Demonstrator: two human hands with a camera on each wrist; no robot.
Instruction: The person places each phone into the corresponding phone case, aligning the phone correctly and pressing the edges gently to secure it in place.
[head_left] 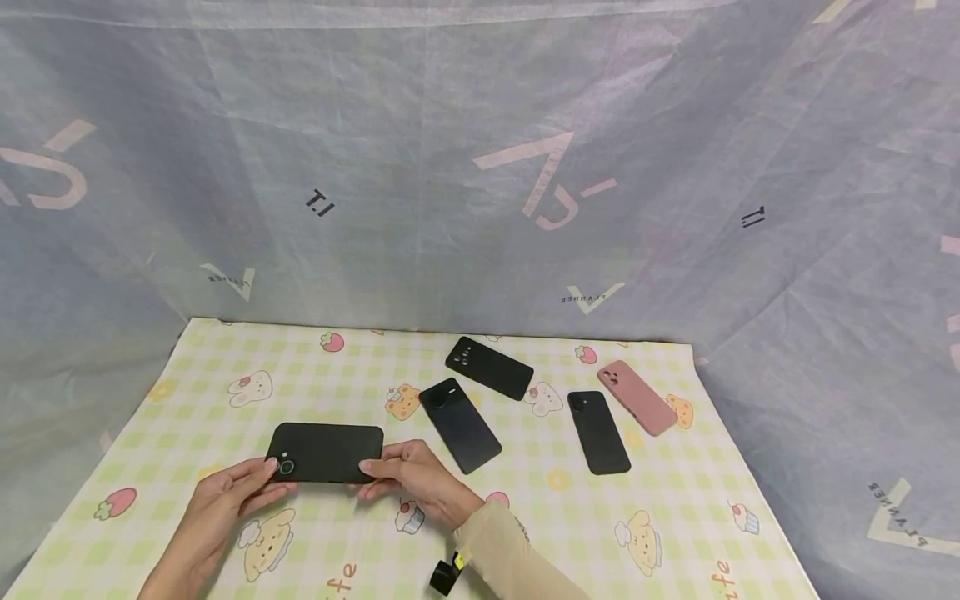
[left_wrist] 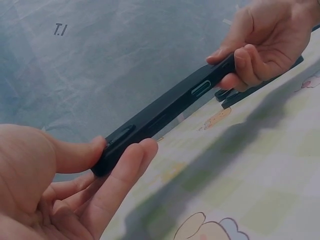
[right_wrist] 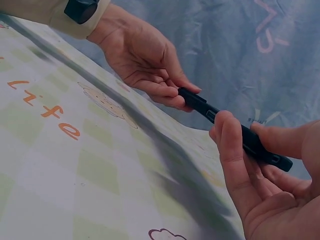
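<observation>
Left grip (head_left: 228,492) and right grip (head_left: 416,479): pinching opposite ends of one black phone (head_left: 322,452), which we find held above the checked worktop (head_left: 172,442), lens end left. To its right, lying flat, we count three dark phones (head_left: 460,427), one pink phone (head_left: 637,397).

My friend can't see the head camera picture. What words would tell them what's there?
A left hand and a right hand hold a black phone by its ends above a green-checked cartoon cloth. To its right lie three dark phones and a pink one, camera sides up. A grey-blue curtain hangs behind.
</observation>
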